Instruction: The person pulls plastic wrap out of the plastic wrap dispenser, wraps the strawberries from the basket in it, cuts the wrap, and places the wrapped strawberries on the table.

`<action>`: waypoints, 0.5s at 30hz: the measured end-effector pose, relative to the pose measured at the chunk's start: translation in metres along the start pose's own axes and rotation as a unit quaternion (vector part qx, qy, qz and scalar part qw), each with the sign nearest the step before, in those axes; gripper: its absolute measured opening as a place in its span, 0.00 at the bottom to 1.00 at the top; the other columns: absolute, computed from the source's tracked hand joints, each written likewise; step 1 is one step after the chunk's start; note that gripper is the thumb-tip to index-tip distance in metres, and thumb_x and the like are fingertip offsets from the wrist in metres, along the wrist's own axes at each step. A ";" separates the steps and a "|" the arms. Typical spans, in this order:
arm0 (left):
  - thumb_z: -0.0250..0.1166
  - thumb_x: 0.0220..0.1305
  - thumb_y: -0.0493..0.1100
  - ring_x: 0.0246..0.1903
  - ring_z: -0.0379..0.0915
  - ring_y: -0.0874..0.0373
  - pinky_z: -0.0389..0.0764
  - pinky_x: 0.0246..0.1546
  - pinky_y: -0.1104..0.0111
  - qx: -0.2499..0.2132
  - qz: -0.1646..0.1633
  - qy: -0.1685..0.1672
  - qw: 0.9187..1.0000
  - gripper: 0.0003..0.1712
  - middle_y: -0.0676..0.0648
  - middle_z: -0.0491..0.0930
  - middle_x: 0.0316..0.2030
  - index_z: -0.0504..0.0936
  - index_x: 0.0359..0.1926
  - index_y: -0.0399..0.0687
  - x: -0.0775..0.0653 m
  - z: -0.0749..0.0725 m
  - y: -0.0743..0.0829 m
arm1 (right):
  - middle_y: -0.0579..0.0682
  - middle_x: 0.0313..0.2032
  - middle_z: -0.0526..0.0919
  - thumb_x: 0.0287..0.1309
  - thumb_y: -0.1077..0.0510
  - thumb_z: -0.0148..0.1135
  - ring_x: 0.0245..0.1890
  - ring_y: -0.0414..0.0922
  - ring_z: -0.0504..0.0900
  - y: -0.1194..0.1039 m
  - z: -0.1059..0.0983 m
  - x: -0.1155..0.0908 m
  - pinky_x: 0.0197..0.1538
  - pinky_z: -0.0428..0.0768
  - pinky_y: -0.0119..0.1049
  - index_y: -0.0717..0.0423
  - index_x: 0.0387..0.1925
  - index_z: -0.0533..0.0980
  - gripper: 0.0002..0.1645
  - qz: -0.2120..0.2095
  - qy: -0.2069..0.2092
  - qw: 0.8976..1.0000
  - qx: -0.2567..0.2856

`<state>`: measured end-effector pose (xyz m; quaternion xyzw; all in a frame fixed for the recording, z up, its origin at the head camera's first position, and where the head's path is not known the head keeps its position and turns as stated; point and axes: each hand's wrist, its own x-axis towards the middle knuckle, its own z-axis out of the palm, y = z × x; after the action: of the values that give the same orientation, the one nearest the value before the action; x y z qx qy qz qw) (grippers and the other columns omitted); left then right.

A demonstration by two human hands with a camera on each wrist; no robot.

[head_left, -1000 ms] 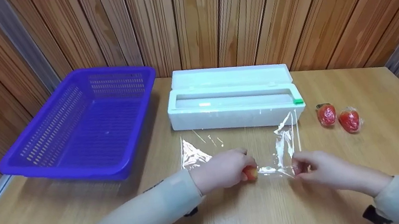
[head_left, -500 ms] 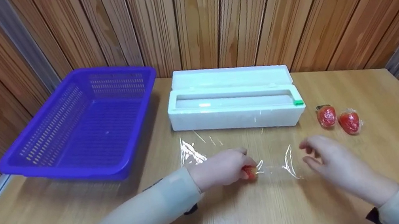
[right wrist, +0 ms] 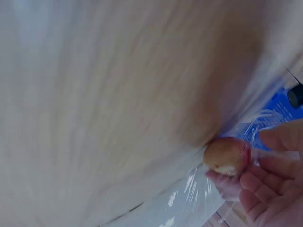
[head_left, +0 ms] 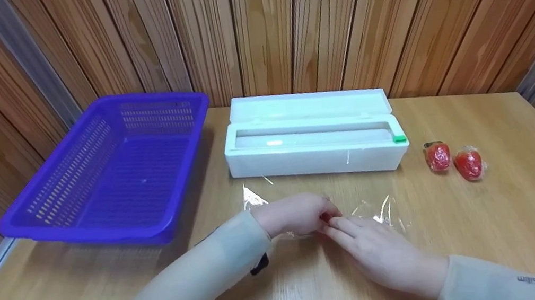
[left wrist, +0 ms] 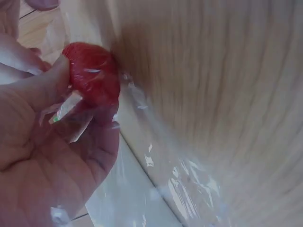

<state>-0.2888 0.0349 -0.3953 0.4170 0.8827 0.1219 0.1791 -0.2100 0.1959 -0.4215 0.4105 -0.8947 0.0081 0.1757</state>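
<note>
My left hand holds a small red fruit between thumb and fingers, close over the table. In the right wrist view, the yellowish end of the fruit shows. Clear plastic film lies around the fruit and spreads to both sides; shiny folds of film appear in the left wrist view. My right hand reaches in from the right, its fingertips right at the fruit and the left fingers, thumb apart from the fingers. Both hands hide most of the fruit in the head view.
Behind the hands stands a white film dispenser box, lid raised, with a green slider. Two film-wrapped red fruits, one beside the other, sit at the right. A purple basket stands left, against the wooden wall.
The right hand has let go of the film's right edge and moved left to the fruit. The film at the right has drawn in and crumpled. My left hand keeps holding the fruit.
</note>
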 end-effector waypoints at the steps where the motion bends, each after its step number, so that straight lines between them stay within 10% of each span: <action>1: 0.58 0.56 0.38 0.40 0.70 0.63 0.71 0.47 0.73 -0.007 -0.005 -0.004 1.000 0.16 0.52 0.77 0.40 0.77 0.46 0.51 0.001 -0.001 -0.001 | 0.52 0.48 0.75 0.48 0.64 0.56 0.49 0.46 0.74 0.000 0.002 0.002 0.51 0.74 0.39 0.58 0.50 0.70 0.24 0.000 0.012 1.000 0.003; 15: 0.61 0.54 0.47 0.32 0.70 0.61 0.73 0.36 0.73 -0.026 -0.032 0.027 0.999 0.15 0.50 0.76 0.32 0.71 0.41 0.47 0.001 0.000 -0.007 | 0.47 0.38 0.76 0.45 0.63 0.59 0.41 0.43 0.71 0.006 0.011 0.024 0.43 0.76 0.34 0.56 0.43 0.68 0.19 0.081 0.000 0.996 0.039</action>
<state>-0.2940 0.0314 -0.3979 0.3801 0.8969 0.1499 0.1693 -0.2322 0.1805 -0.4232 0.3431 -0.9241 0.0571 0.1580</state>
